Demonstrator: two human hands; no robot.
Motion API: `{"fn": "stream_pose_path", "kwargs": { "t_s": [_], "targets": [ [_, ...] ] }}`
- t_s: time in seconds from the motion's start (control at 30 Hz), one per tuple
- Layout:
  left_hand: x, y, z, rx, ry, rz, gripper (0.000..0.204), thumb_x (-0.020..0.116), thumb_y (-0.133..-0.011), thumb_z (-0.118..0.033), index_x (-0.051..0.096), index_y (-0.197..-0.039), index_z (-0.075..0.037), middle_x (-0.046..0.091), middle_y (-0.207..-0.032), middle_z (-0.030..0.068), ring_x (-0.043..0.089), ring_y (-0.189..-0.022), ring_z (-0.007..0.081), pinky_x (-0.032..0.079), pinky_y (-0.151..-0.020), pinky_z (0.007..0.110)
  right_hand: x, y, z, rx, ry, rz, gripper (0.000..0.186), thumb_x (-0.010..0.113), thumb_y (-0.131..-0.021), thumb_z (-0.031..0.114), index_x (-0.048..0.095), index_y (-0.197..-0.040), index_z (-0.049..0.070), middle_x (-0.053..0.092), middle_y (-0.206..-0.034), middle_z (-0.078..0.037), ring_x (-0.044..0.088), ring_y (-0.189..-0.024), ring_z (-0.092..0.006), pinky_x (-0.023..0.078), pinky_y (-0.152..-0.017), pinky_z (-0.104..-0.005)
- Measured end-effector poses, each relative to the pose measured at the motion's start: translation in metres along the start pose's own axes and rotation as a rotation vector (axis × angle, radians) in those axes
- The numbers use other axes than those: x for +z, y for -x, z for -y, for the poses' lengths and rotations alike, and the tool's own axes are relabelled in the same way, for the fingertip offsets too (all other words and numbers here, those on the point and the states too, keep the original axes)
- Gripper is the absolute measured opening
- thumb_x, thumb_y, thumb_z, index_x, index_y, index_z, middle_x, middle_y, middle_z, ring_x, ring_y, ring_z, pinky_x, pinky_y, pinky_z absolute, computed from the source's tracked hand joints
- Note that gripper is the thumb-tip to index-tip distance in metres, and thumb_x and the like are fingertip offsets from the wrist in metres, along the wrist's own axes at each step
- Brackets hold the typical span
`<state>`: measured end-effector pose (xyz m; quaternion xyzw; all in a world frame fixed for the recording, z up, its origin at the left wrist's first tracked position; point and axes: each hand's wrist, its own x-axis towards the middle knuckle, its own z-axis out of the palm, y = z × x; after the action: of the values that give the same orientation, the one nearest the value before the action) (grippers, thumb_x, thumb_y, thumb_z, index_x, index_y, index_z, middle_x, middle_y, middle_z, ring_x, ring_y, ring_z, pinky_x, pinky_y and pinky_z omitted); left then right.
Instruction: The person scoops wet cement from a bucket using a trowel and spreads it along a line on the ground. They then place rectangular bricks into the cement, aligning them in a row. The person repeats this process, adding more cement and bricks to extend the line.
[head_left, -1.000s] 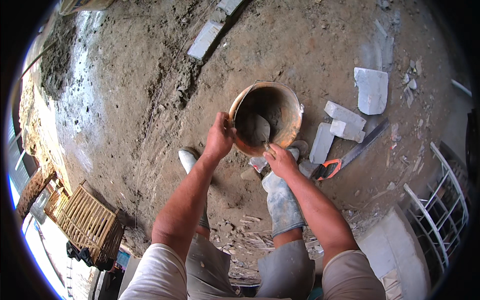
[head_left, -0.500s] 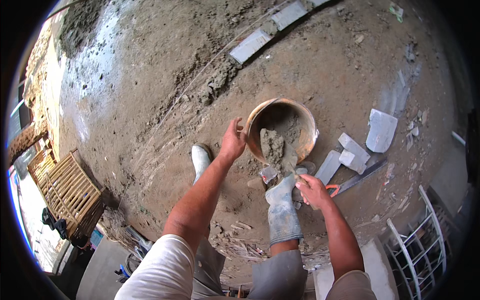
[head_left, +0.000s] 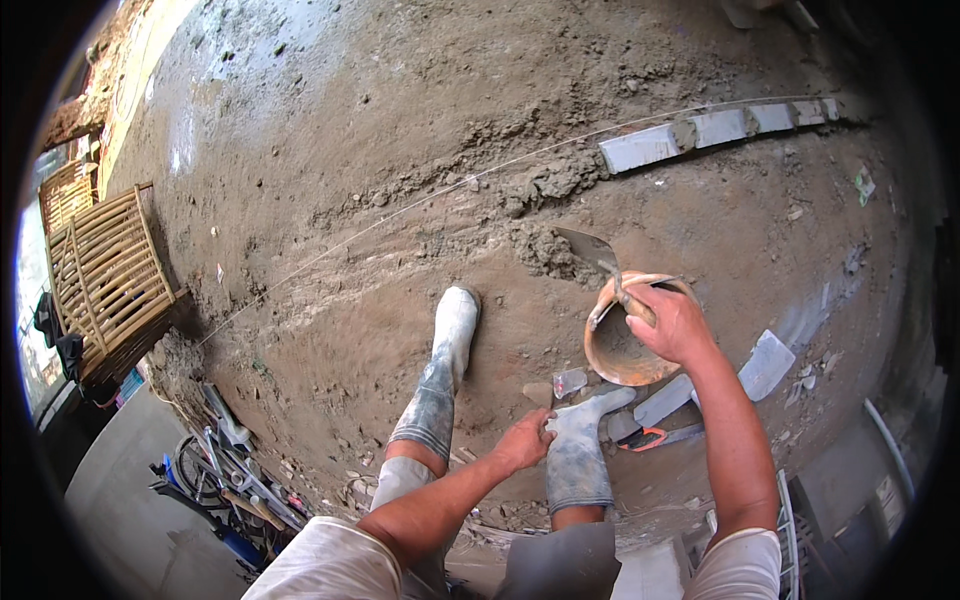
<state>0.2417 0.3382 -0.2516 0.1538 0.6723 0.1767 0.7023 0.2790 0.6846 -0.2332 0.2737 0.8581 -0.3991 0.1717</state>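
Trowel (head_left: 597, 252) extends forward-left from the right hand (head_left: 674, 325) gripping its handle over the bucket (head_left: 620, 370).

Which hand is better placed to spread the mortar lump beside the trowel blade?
The right hand, I judge: it grips the trowel, whose blade is close to the mortar lump. The left hand is by the right boot, farther away, with no tool visible.

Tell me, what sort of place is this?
Probably a building site: a row of pale blocks lies along bare earth, a trowel is in the person's right hand, and an orange-handled saw lies on the ground.
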Motion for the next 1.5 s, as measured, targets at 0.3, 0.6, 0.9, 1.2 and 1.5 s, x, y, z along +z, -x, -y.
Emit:
{"fn": "stream_pose_path", "kwargs": {
  "t_s": [0.3,0.6,0.9,1.2,1.5],
  "targets": [
    [-0.025,-0.013,-0.009,0.099,0.045,-0.013,0.035,0.061,-0.094,-0.021,0.057,-0.125,-0.006,0.059,-0.123,0.0208,0.058,-0.115,0.0382,0.045,-0.1,0.045,0.087,-0.128,0.014,-0.013,0.478,-0.019,0.034,0.066,-0.085,0.015,0.057,-0.117,0.021,0.057,-0.098,-0.008,0.06,-0.097,-0.0306,0.052,-0.08,-0.0462],
    [-0.076,-0.067,0.002,0.118,0.048,-0.293,0.049,0.066,-0.093,-0.031,0.054,-0.131,-0.003,0.061,-0.126,0.0226,0.064,-0.111,0.0327,0.051,-0.095,0.041,0.047,0.072,0.034,0.258,0.069,-0.06,0.045,0.065,-0.089,0.025,0.055,-0.131,0.01,0.063,-0.108,-0.017,0.063,-0.097,-0.0411,0.051,-0.081,-0.0494],
    [-0.08,-0.172,-0.085,0.183,-0.214,-0.198,0.059,0.063,-0.095,-0.036,0.044,-0.141,-0.004,0.06,-0.129,0.0249,0.062,-0.113,0.0398,0.049,-0.098,0.044,0.043,0.182,-0.006,0.826,0.205,0.071,0.041,0.063,-0.093,0.024,0.052,-0.128,0.007,0.064,-0.109,-0.024,0.065,-0.095,-0.0458,0.052,-0.08,-0.0531],
    [-0.02,-0.175,-0.098,0.235,-0.239,-0.222,0.027,0.058,-0.097,-0.016,0.054,-0.121,-0.002,0.066,-0.108,0.0237,0.064,-0.102,0.0409,0.049,-0.089,0.045,0.102,0.169,-0.094,0.733,-0.152,0.259,0.043,0.064,-0.091,0.028,0.062,-0.126,0.003,0.067,-0.114,-0.027,0.063,-0.109,-0.0418,0.051,-0.094,-0.0486],
    [-0.012,-0.181,-0.076,0.313,-0.163,-0.235,0.022,0.058,-0.097,-0.017,0.053,-0.112,-0.002,0.065,-0.098,0.0233,0.063,-0.092,0.0403,0.05,-0.081,0.045,0.146,0.16,-0.099,0.639,-0.398,0.091,0.052,0.066,-0.088,0.03,0.059,-0.129,-0.002,0.064,-0.12,-0.027,0.061,-0.114,-0.0412,0.049,-0.098,-0.0451]
  ]
}}
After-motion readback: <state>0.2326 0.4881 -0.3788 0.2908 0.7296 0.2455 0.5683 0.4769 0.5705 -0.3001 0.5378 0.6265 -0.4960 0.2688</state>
